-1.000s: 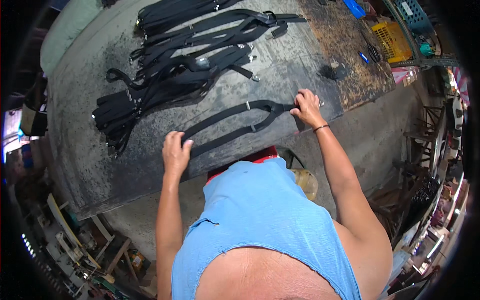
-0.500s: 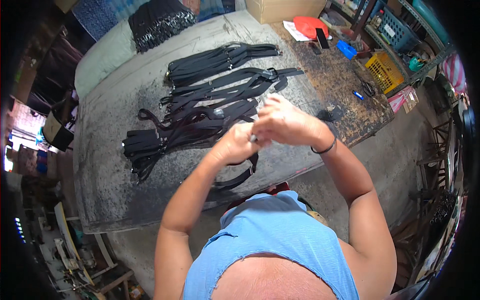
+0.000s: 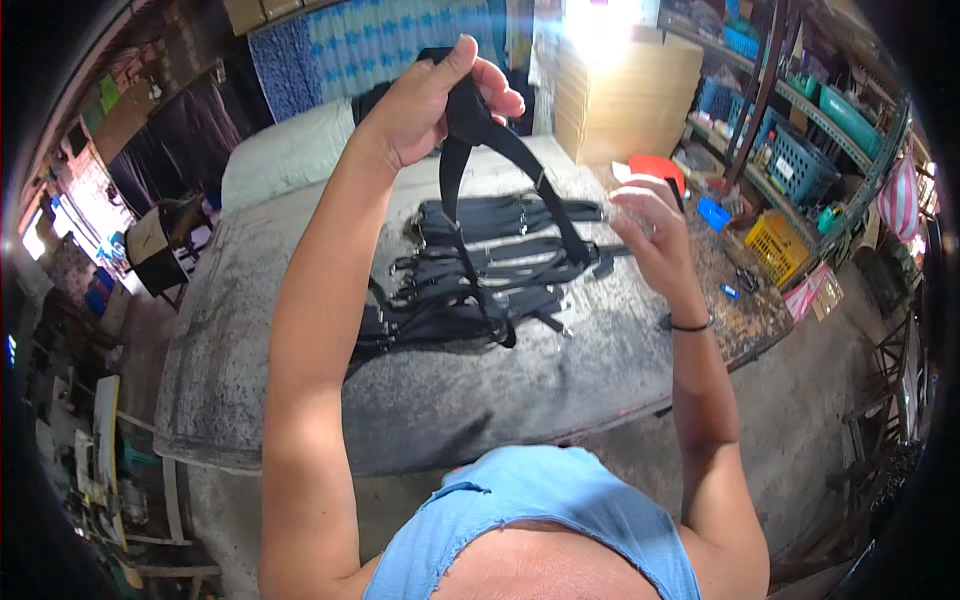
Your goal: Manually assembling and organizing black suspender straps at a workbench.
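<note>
My left hand point(image 3: 430, 105) is raised over the far part of the table, its fingers closed round the joined top of a pair of black suspenders point(image 3: 468, 125). Two straps spread downward from that joint and hang in front of the bundles, with small metal fittings on them. My right hand point(image 3: 655, 235), wearing a dark wristband, is held up to the right of the hanging straps. Its fingers are apart and curved, with nothing seen in them. Below lie several bundles of black straps point(image 3: 480, 222), side by side on the worn grey table point(image 3: 270, 350).
A pale sack point(image 3: 285, 155) lies at the table's far left. Large cardboard boxes point(image 3: 630, 95) stand at the back. On the brown board at right are a red-orange item point(image 3: 655, 170), a blue tray point(image 3: 713, 213) and scissors point(image 3: 748, 280). Shelves hold baskets, including a yellow crate point(image 3: 770, 245).
My hands were together low over the table; now they are apart and higher. The left has lifted the suspenders up and away, and the view has tilted up toward the back.
</note>
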A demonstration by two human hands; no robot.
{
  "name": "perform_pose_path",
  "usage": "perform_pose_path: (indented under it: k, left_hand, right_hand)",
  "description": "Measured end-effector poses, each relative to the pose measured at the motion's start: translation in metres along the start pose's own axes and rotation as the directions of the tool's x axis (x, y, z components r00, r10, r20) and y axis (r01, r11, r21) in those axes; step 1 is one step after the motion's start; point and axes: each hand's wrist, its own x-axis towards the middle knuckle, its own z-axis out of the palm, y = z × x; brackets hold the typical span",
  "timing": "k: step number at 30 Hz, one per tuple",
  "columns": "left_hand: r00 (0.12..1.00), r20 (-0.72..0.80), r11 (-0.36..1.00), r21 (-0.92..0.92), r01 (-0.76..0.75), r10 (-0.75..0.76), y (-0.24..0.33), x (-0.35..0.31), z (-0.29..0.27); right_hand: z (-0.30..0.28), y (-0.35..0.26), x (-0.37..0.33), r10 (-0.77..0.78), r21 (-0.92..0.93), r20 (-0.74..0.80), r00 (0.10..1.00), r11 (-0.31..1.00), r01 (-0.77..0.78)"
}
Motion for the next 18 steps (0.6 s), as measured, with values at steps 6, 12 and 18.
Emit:
perform_pose_path:
  k: [6, 12, 18]
  left_hand:
    - [0.992, 0.038, 0.992, 0.025, -0.124, 0.123, 0.069, 0.036, -0.008]
    - [0.987, -0.015, 0.963, 0.219, -0.156, 0.163, 0.091, 0.048, 0.002]
    - [0.994, 0.110, 0.995, -0.097, -0.003, 0.014, 0.063, 0.012, 0.008]
  right_hand:
    - [-0.017, -0.017, -0.006, 0.089, 0.125, -0.083, 0.993, 0.989, -0.078]
    - [-0.045, -0.018, -0.001, 0.086, 0.183, -0.148, 0.985, 0.981, -0.058]
    - [-0.052, -0.044, 0.014, -0.012, 0.172, -0.178, 0.984, 0.984, 0.043]
